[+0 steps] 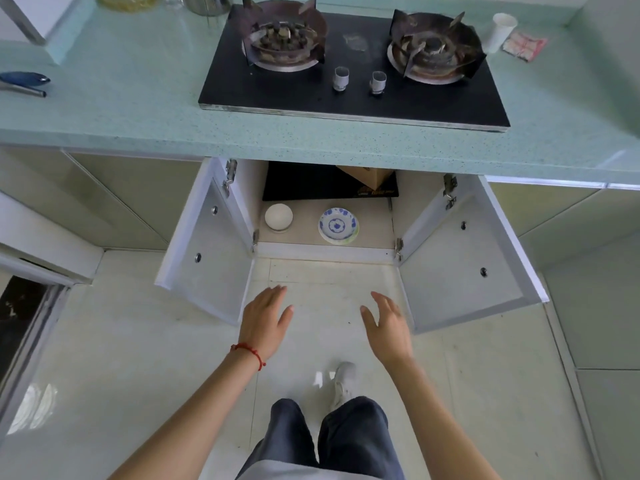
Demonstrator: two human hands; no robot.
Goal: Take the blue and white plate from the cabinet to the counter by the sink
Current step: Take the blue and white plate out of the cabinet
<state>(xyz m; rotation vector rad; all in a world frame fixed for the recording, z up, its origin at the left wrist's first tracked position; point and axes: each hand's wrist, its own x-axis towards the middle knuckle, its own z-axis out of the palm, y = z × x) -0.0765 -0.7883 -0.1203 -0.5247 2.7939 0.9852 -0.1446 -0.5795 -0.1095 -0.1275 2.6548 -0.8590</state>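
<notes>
The blue and white plate lies flat on the floor of the open cabinet under the stove, towards the right. My left hand and my right hand hover above the tiled floor in front of the cabinet, well short of the plate. Both hands are empty with fingers spread. A red string bracelet circles my left wrist. No sink is in view.
Both cabinet doors stand wide open to either side. A white bowl sits left of the plate, with a black flat item and a cardboard box behind. Above, the green counter holds a two-burner stove and a paper cup.
</notes>
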